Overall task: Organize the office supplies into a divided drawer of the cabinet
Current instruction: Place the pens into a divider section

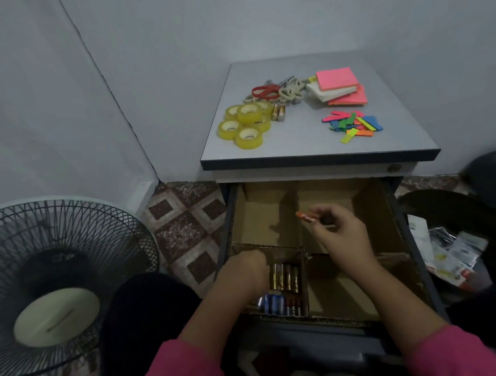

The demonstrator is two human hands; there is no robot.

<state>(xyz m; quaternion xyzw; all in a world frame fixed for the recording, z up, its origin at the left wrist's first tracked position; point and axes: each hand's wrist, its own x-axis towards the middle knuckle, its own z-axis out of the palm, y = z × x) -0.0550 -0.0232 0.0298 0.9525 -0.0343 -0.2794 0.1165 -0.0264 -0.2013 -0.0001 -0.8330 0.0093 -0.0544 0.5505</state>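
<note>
So the right hand (341, 234) is pinching an orange battery (307, 216) by one end and holding it up over the drawer (387, 208), roughly above the cardboard divider (303, 250) between the back compartments, while the left hand (244, 272) is down in the front-left compartment right beside the batteries (285, 277) already lined up there. Can't really tell if the left hand's fingers are gripping anything, they're tucked out of sight. Biggest risk I see: that battery is only held at its tip, so it could slip and drop into the wrong section, probably a back one since that's what it's hovering over. Also the left hand is crowding the exact spot the battery likely needs to go, so it could bump the neat row and roll them out of line. The dividers look like plain cardboard, so leaning on one might bend it and let batteries slide under. Meanwhile the tape rolls (244, 124), scissors (267, 90), sticky notes (338, 88) and coloured page flags (353, 124) all sit on the cabinet top (296, 144), plus a couple of batteries by the tape, so plenty left.
</note>
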